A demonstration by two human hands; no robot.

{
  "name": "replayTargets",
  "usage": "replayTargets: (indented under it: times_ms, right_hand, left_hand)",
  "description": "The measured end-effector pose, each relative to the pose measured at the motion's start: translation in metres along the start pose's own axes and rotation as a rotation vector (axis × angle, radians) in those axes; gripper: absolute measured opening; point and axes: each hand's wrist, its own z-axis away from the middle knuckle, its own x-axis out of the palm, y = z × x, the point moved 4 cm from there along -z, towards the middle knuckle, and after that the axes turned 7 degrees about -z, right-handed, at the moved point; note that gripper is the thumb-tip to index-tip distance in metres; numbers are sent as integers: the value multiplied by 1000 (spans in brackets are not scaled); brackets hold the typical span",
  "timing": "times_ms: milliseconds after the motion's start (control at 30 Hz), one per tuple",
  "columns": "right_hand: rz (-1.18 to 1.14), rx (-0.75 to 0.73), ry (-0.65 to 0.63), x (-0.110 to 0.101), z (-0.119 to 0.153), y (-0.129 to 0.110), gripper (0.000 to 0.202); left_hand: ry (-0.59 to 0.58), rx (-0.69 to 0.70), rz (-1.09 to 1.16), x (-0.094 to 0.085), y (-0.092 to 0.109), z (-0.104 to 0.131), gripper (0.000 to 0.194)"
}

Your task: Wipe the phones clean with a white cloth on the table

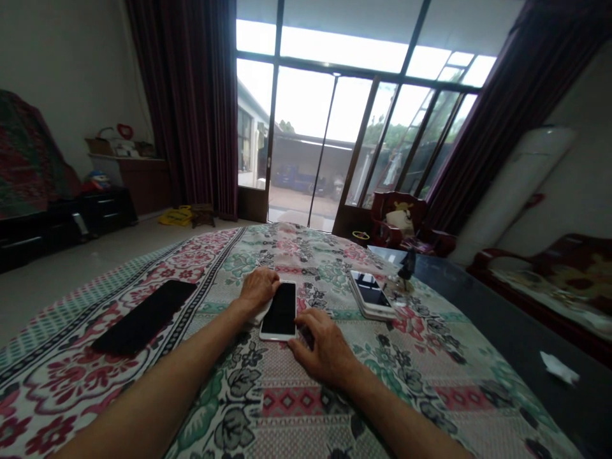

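Observation:
A white-framed smartphone (pixel 280 311) with a dark screen lies face up on the patterned cloth, between my two hands. My left hand (pixel 259 288) is closed at the phone's upper left edge, with its fingers curled down. A piece of white cloth (pixel 259 318) shows from under that hand; how much of it the fingers hold is partly hidden. Along the phone's lower right side, my right hand (pixel 326 347) grips the edge, its fingertips on the side and its thumb by the bottom corner.
A long black object (pixel 146 317) lies flat at the left. To the right, another phone (pixel 370 291) rests on a white box (pixel 377 313), beside a small dark figurine (pixel 407 266). The floral tablecloth (pixel 306 408) covers the surface. A crumpled white tissue (pixel 559 368) lies on the dark surface beyond.

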Motion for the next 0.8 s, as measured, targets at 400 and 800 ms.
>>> replayTargets:
  times_ms: [400, 800]
  right_hand:
    - [12, -14, -14, 0, -1, -1, 24]
    - [3, -11, -21, 0, 0, 0, 24]
  left_hand:
    - [-25, 85, -124, 4, 19, -2, 35]
    - [-157, 221, 113, -8, -1, 3, 53]
